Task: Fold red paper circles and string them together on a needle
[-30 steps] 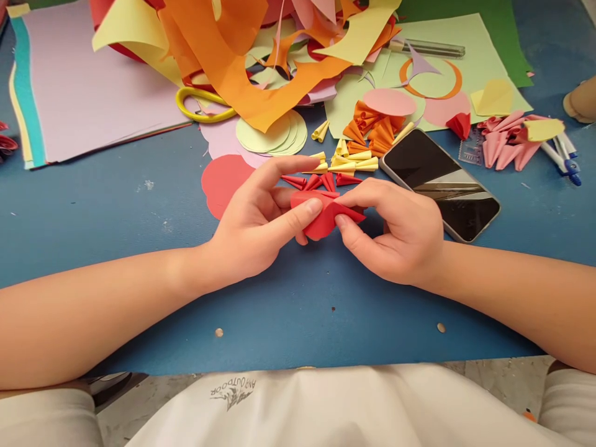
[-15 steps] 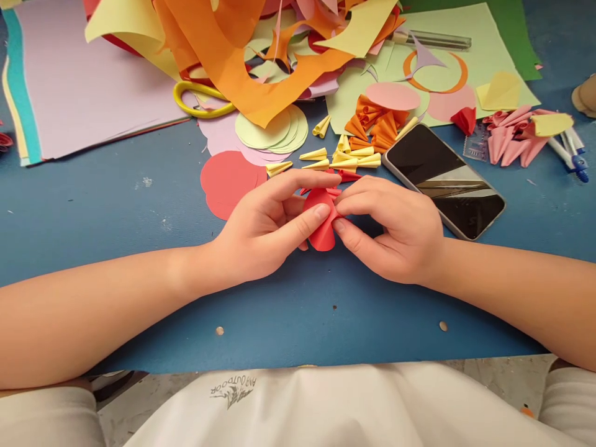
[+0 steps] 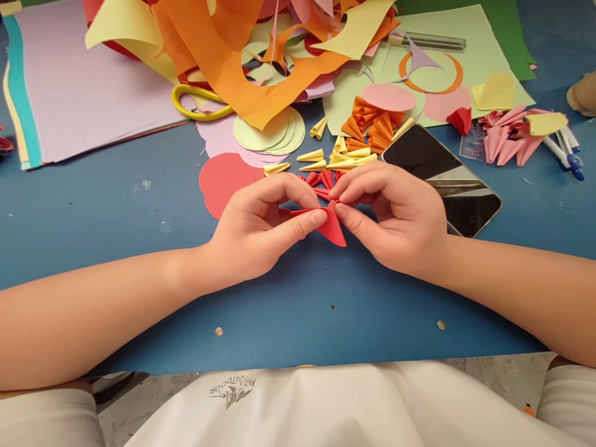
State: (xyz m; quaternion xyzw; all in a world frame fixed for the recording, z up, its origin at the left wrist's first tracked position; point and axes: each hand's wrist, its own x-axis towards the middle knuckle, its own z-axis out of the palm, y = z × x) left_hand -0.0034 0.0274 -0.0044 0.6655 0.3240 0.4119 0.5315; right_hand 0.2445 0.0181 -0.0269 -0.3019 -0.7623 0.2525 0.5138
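A bent piece of red paper (image 3: pixel 334 228) is held between the two hands above the desk (image 3: pixel 279 316). The left hand (image 3: pixel 261 230), at its 9 o'clock, grasps it between thumb and fingers; the right hand (image 3: pixel 395 217), at 3 o'clock, pinches its edge with thumb and fingers (the tips nearly meet). Small red cones (image 3: pixel 326 179) lie at 12 o'clock, yellow cones (image 3: pixel 343 164) beyond them, orange cones (image 3: pixel 382 130) toward 1 o'clock. Red paper discs (image 3: pixel 226 183) rest at 10 o'clock; a phone (image 3: pixel 451 174), partly hidden by the right hand, at 2.

A blue table (image 3: pixel 279 323) carries yellow cones (image 3: pixel 311 156), red circles (image 3: pixel 227 183), a phone (image 3: pixel 456 185).
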